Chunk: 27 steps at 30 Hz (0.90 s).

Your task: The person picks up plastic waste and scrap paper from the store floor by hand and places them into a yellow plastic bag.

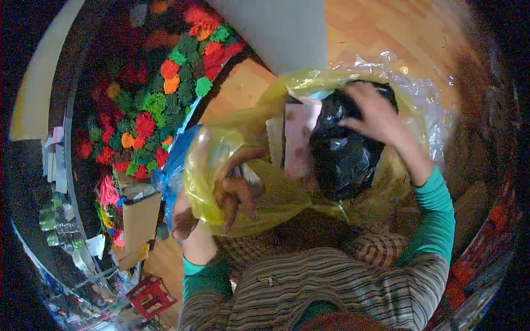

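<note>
A large yellow see-through plastic bag (298, 209) lies spread in front of me with its mouth open. Its left edge is caught in my left hand (234, 193), whose fingers curl around the film and show partly through it. Inside the bag sits a black plastic bag (348, 160), crumpled and bulging. Over the top of the black bag rests my right hand (375, 113), fingers and thumb spread apart, slightly blurred. Beside the black bag, to its left, stands a pale pinkish flat piece (298, 138) that looks like a box or card.
Bundles of red, green and orange fluffy material (154, 110) fill the left side. Near them are a blue plastic bag (179, 165), a cardboard box (138, 220) and a red crate (150, 297). Clear plastic wrap (439, 116) lies at the right on the wooden floor (381, 27).
</note>
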Each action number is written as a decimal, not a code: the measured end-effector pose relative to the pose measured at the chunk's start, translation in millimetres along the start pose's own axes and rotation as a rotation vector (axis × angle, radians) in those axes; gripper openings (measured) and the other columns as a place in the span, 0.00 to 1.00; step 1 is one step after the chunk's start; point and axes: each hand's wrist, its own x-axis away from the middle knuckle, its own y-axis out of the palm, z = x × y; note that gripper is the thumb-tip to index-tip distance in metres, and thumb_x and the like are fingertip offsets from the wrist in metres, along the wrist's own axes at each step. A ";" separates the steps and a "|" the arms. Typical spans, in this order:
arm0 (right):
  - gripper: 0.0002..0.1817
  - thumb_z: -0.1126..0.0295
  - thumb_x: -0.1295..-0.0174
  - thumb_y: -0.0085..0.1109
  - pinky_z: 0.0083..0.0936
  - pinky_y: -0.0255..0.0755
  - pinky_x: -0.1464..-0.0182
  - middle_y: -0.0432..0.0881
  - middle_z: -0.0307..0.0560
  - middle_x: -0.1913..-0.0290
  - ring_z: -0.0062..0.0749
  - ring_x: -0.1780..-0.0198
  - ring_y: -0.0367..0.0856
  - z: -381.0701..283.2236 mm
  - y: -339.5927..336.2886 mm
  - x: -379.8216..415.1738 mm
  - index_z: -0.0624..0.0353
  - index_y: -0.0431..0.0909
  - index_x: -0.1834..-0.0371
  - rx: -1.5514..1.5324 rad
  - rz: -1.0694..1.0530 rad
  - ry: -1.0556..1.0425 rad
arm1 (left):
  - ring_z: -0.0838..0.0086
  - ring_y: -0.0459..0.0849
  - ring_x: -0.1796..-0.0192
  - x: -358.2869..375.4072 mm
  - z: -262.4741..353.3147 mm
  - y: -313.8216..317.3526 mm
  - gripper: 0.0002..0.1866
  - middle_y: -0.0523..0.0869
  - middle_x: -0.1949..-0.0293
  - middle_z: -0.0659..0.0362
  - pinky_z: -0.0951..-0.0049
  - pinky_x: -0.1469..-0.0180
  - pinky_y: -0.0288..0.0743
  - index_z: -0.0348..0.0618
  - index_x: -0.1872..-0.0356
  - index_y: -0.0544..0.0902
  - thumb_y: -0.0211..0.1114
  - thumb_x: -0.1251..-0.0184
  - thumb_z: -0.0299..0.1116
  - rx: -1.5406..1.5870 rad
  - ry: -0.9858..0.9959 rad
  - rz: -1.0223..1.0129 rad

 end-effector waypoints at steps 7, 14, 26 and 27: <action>0.37 0.64 0.59 0.58 0.40 0.65 0.49 0.50 0.58 0.39 0.60 0.43 0.56 -25.7 116.9 47.8 0.54 0.55 0.42 0.047 -0.616 -0.214 | 0.55 0.70 0.51 -25.3 27.2 -5.5 0.37 0.38 0.37 0.45 0.64 0.62 0.75 0.57 0.37 0.40 0.53 0.43 0.34 0.310 0.164 0.030; 0.35 0.64 0.62 0.65 0.33 0.60 0.45 0.66 0.53 0.48 0.42 0.44 0.63 -17.7 -61.8 26.0 0.59 0.62 0.47 -0.424 0.027 -0.015 | 0.53 0.55 0.39 6.8 46.6 -58.5 0.41 0.33 0.37 0.47 0.68 0.66 0.75 0.58 0.37 0.39 0.57 0.46 0.38 0.192 0.338 0.400; 0.63 0.61 0.81 0.74 0.66 0.53 0.51 0.37 0.52 0.35 0.61 0.37 0.38 231.0 66.5 148.4 0.37 0.40 0.37 0.264 -0.255 0.899 | 0.51 0.54 0.39 -18.3 22.8 -52.9 0.33 0.33 0.37 0.49 0.53 0.53 0.70 0.54 0.37 0.41 0.48 0.40 0.40 0.217 0.286 0.254; 0.60 0.61 0.79 0.74 0.67 0.55 0.53 0.37 0.50 0.35 0.60 0.37 0.40 237.3 71.8 141.3 0.35 0.42 0.38 0.262 -0.305 0.945 | 0.50 0.56 0.40 -25.2 19.4 -43.6 0.33 0.33 0.37 0.49 0.53 0.53 0.70 0.55 0.37 0.41 0.48 0.40 0.41 0.230 0.288 0.265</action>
